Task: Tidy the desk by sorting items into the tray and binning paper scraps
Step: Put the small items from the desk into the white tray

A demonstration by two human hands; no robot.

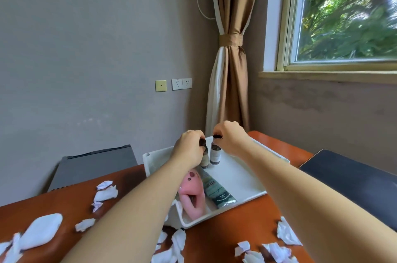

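Note:
A white tray [240, 179] sits on the orange-brown desk [217, 239]. Two small bottles with black caps stand upright inside it near the far end. My left hand [189, 147] grips the cap of the left bottle [204, 158]. My right hand [229, 137] pinches the cap of the right bottle [215, 154]. A pink plush toy [191, 189] and a green tube [217, 190] lie in the tray's near part. Torn white paper scraps lie on the desk, one group at the left [105, 193] and another at the front right [285, 232].
A white oval case [40, 231] lies at the desk's left front. A dark flat pad [352, 181] covers the right side. A grey cabinet [94, 166] stands behind the desk's left end. The wall, curtain and window are beyond.

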